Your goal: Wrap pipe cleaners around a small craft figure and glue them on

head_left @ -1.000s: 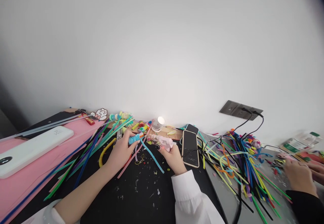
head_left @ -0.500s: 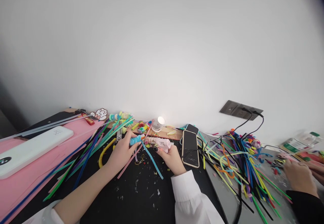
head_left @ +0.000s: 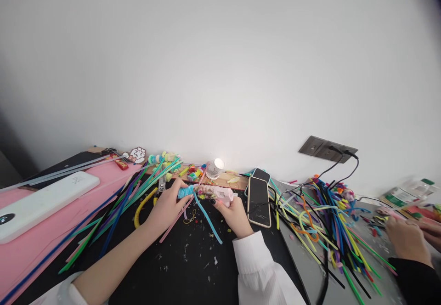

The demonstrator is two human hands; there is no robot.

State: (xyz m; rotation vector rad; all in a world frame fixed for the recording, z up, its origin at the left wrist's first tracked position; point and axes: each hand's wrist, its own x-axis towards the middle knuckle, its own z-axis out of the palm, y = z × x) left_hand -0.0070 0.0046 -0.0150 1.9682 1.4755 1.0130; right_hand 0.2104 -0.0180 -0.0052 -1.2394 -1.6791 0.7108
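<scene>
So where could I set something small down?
Most room: the black tabletop below the left hand and right hand, between the bare forearm and white sleeve, though scraps litter it. A narrower pink patch lies between the white device and the left bundle of stems. It's crowded along the wall around the cup, and among the tangled stems at right.

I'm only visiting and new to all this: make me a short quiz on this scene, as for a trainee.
1. What does the left hand hold?
a) a phone
b) a blue fuzzy piece
c) a paper cup

2. True or false: the white device lies on the pink mat.

3. Fill in: the right hand grips a pale ___ glue gun.

Key: 1 b; 2 true; 3 pink.
</scene>
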